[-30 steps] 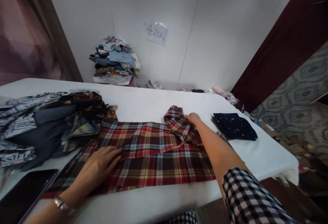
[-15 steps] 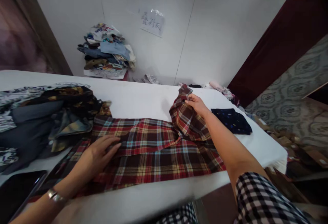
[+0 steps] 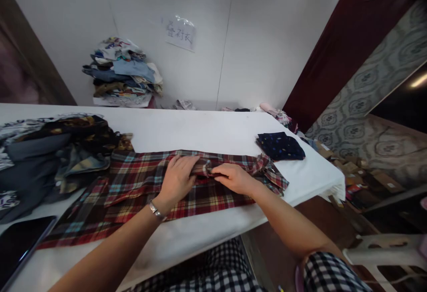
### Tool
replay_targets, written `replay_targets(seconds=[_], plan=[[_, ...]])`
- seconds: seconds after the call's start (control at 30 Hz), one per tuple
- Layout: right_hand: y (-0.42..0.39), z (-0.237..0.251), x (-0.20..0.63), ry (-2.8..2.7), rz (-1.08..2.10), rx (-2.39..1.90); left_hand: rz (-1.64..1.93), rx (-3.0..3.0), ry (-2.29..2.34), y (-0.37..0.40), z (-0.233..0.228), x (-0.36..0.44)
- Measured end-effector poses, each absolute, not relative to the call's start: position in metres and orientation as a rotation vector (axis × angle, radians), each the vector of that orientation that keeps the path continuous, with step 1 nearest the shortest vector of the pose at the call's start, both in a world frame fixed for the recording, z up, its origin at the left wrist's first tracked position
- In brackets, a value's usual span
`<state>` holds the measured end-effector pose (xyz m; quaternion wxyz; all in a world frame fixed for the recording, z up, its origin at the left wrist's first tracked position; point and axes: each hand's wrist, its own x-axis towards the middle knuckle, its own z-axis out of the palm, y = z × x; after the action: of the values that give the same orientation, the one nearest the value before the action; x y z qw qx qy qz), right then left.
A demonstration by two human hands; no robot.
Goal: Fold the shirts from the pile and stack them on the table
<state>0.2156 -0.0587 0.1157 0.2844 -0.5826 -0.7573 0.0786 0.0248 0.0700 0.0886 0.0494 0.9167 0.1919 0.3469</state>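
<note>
A red, brown and blue plaid shirt [image 3: 140, 172] lies stretched lengthwise across the front of the white table, partly folded over itself. My right hand [image 3: 233, 177] pinches a gathered piece of it near the middle, probably a sleeve. Just to the left, my left hand [image 3: 179, 177] has its fingers curled over the same fabric, thumb beneath. The two hands are a small gap apart, with a bunched strip of cloth between them. Beyond the shirt's right end rests a folded dark navy garment [image 3: 280, 146] with small coloured spots.
Loose dark clothes [image 3: 43, 158] are heaped at the table's left. A phone-like black device [image 3: 23, 252] lies at the front left corner. Against the wall stands a tall clothes pile [image 3: 123, 71]. A white plastic chair [image 3: 383, 256] is at lower right, beyond the table edge [image 3: 330, 172].
My right hand has brought the lifted fabric down and leftward to the shirt's middle. My left hand has moved right to meet it and now grips cloth. The view has shifted right.
</note>
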Motion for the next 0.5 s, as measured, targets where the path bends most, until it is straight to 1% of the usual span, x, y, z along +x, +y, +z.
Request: replay_targets(seconds=[0.17, 0.23, 0.37, 0.5], plan=[[-0.093, 0.079, 0.246, -1.851, -0.143, -1.830, 0.993, 2.767, 0.573, 0.067, 0.089, 0.009], [-0.105, 0.070, 0.265, -1.707, -0.201, -1.904, 0.995, 2.761, 0.595, 0.061, 0.095, 0.007], [-0.122, 0.065, 0.302, -1.474, -0.142, -1.936, 0.927, 2.796, 0.612, 0.058, 0.112, 0.001], [-0.127, 0.074, 0.325, -1.279, -0.001, -1.799, 0.918, 2.732, 0.720, 0.064, 0.134, -0.008]])
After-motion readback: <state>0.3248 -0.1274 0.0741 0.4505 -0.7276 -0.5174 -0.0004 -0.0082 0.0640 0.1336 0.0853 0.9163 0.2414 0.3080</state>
